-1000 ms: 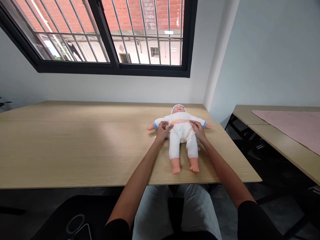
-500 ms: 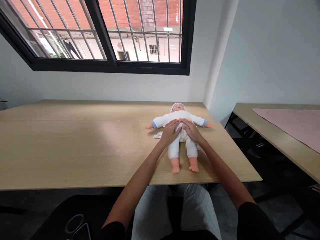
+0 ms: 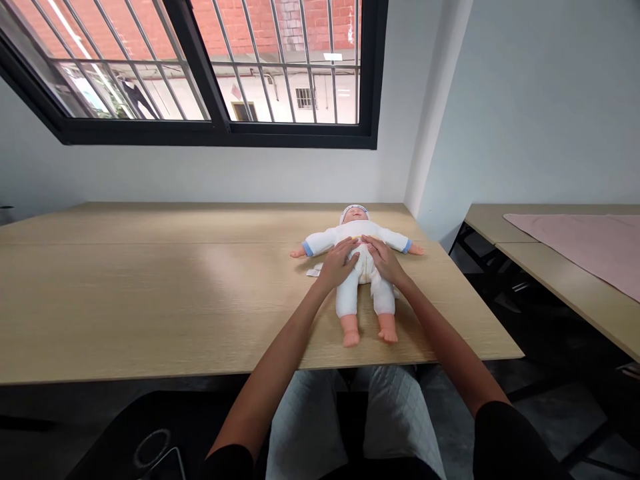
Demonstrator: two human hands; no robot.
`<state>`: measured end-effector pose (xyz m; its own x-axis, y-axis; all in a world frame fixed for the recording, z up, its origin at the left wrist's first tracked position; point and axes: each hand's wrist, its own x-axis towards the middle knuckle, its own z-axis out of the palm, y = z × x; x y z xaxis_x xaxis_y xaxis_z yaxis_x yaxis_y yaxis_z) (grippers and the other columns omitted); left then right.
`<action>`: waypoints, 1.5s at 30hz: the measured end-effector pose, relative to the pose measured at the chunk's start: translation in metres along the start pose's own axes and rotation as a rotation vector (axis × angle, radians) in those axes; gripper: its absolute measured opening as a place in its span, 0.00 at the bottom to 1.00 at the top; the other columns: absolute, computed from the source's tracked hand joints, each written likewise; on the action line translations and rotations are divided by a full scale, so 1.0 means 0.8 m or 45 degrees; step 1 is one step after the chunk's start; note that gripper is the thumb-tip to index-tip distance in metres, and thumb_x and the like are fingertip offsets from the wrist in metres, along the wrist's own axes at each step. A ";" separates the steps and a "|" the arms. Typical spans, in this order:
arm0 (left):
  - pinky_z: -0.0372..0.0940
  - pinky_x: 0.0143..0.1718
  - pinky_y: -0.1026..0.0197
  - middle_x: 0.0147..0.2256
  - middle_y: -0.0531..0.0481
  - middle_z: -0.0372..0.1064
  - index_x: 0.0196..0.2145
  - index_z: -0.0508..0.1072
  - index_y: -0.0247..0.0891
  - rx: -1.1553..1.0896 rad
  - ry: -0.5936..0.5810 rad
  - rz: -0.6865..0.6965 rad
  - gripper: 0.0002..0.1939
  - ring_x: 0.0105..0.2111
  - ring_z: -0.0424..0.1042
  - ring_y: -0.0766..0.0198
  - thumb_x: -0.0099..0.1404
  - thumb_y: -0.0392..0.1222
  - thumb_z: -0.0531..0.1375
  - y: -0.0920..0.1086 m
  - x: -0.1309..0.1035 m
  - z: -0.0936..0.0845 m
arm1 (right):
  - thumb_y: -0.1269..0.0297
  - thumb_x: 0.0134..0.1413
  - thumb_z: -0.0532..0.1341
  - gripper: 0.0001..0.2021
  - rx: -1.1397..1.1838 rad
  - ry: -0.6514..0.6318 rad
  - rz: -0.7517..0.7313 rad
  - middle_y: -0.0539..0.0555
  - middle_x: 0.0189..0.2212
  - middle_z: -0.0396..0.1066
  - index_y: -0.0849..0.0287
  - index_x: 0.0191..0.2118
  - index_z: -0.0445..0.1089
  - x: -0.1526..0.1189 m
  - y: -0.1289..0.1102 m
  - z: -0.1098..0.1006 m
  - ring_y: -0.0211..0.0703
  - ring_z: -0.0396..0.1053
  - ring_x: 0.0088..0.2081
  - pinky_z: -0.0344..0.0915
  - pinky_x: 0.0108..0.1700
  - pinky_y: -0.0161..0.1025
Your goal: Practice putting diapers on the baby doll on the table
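Sliding inward from the sides, left hand (image 3: 337,265) and right hand (image 3: 387,262) are pressing flat, neither grip pinching, equally near the waist of the doll (image 3: 356,230), lying lengthwise, feet nearest, on the desk (image 3: 150,293).

The 1 head camera looks forward and down from above the lap (image 3: 355,427), near the table (image 3: 150,300), facing the doll (image 3: 366,267) at 12 o'clock.
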<state>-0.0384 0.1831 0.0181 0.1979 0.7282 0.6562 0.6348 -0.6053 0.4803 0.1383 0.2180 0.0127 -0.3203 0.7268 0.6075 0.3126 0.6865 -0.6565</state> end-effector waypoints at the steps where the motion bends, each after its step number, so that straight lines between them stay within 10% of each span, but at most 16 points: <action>1: 0.58 0.62 0.46 0.56 0.43 0.69 0.50 0.73 0.38 0.008 -0.003 -0.001 0.16 0.60 0.63 0.53 0.67 0.44 0.54 0.001 0.000 0.000 | 0.44 0.65 0.45 0.30 -0.003 0.007 -0.005 0.59 0.57 0.68 0.61 0.57 0.68 0.000 0.000 0.000 0.49 0.64 0.59 0.54 0.65 0.48; 33: 0.60 0.57 0.47 0.48 0.42 0.70 0.47 0.70 0.39 0.101 0.018 0.028 0.13 0.53 0.65 0.52 0.68 0.42 0.52 0.015 -0.001 -0.006 | 0.46 0.65 0.46 0.24 -0.112 0.026 -0.006 0.55 0.54 0.71 0.50 0.54 0.70 -0.001 -0.012 -0.002 0.54 0.65 0.57 0.56 0.64 0.52; 45: 0.54 0.62 0.46 0.58 0.39 0.61 0.54 0.67 0.39 0.148 -0.012 -0.016 0.18 0.60 0.59 0.51 0.69 0.46 0.53 -0.001 -0.004 0.000 | 0.56 0.66 0.49 0.29 -0.257 -0.019 -0.022 0.56 0.54 0.71 0.57 0.69 0.46 -0.007 -0.016 0.000 0.53 0.59 0.61 0.51 0.63 0.55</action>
<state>-0.0392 0.1813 0.0155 0.1957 0.7389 0.6448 0.7194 -0.5550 0.4177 0.1361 0.2054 0.0180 -0.3398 0.7154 0.6105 0.4790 0.6902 -0.5423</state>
